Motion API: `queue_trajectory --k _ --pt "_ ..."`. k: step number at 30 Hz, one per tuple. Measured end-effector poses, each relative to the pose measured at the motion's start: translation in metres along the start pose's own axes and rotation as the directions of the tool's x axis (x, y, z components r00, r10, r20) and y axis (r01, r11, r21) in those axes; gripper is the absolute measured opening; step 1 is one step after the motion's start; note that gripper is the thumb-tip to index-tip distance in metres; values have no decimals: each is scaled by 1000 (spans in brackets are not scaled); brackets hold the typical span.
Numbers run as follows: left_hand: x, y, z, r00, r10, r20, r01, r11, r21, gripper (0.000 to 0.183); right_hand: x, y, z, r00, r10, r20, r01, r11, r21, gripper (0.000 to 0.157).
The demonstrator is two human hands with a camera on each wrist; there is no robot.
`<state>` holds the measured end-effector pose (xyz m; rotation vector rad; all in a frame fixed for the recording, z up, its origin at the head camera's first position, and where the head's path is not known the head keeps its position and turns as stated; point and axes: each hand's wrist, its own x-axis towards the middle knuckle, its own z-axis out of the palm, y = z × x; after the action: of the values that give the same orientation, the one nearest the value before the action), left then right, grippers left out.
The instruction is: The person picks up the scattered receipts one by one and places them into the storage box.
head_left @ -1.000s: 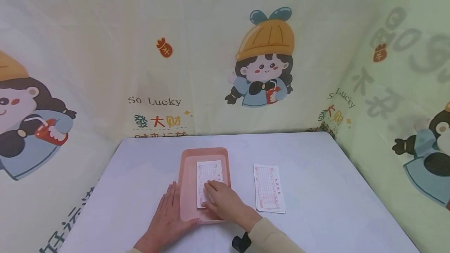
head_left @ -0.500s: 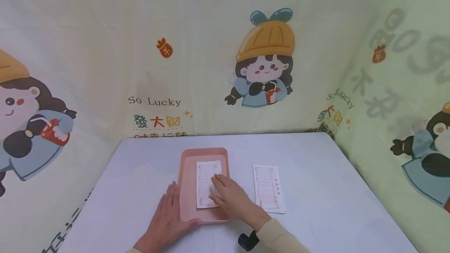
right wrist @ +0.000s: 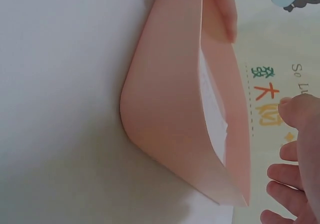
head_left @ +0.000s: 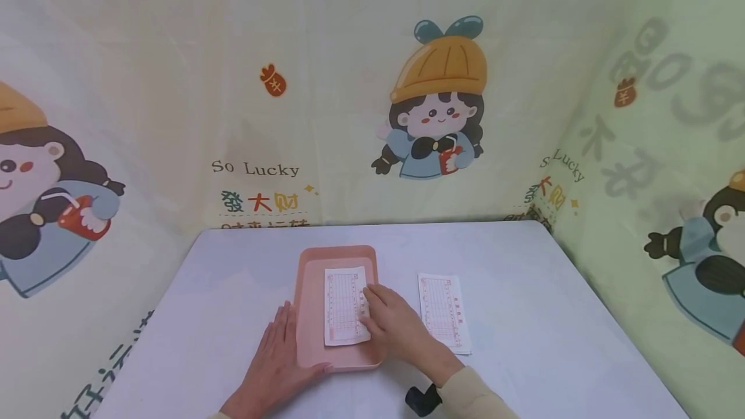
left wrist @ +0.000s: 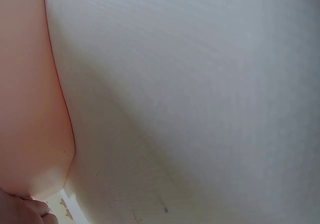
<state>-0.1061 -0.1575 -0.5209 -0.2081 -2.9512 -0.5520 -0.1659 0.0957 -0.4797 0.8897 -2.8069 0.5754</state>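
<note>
A pink rectangular tray [head_left: 308, 341] lies on the white table, with a stack of printed paper slips [head_left: 345, 306] inside it. My left hand [head_left: 276, 357] rests at the tray's left side, fingers straight along the wall and thumb at the near edge. Over the tray's right rim is my right hand [head_left: 401, 325], its fingertips overlapping the right edge of the slips in the head view. The right wrist view shows this right hand [right wrist: 295, 169] with loosely bent fingers, apart from the tray wall [right wrist: 165, 79]; nothing shows in its grasp.
To the right of the tray lies a second stack of printed slips [head_left: 442, 309], slightly askew. A black wrist device [head_left: 423, 401] sits by the right sleeve [head_left: 474, 396]. A cartoon-printed cloth [head_left: 337, 115] stands behind the white table [head_left: 524, 315].
My right hand has slid rightward across the slips, from their middle to their right edge. The left hand, the tray and both stacks have stayed in place.
</note>
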Motion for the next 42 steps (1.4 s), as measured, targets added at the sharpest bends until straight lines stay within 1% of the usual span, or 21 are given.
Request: queue_trajectory --k 3,9,17,24,29,32,36,42 --pt "0 0 0 1000 -2 5 2 1000 -1 130 -4 4 -3 1000 15 -24 -14 1000 24 55" --pt "-1 0 -1 1000 -10 5 10 1000 -5 131 -11 12 -4 998 51 -44 -51 999 7 56" --pt "-1 0 1 1000 -2 -7 2 1000 -1 130 -23 21 -10 992 102 -68 -101 995 13 58" --pt "-1 0 1 1000 -2 -15 2 1000 9 130 -33 32 -8 987 102 -123 -101 995 11 57" --pt "0 1 0 1000 -8 -2 8 1000 12 130 -40 39 -8 980 91 -179 -91 996 6 55" --pt "0 1 -2 1000 -17 12 16 1000 13 131 -44 42 -7 978 95 -185 -96 995 1 55" --pt "-1 1 -3 999 -24 27 24 1000 7 132 -50 49 -5 977 123 -176 -127 992 -10 55" --pt "-1 1 -1 1000 -19 23 19 1000 11 131 -59 57 -5 969 140 -205 -146 989 -16 54"
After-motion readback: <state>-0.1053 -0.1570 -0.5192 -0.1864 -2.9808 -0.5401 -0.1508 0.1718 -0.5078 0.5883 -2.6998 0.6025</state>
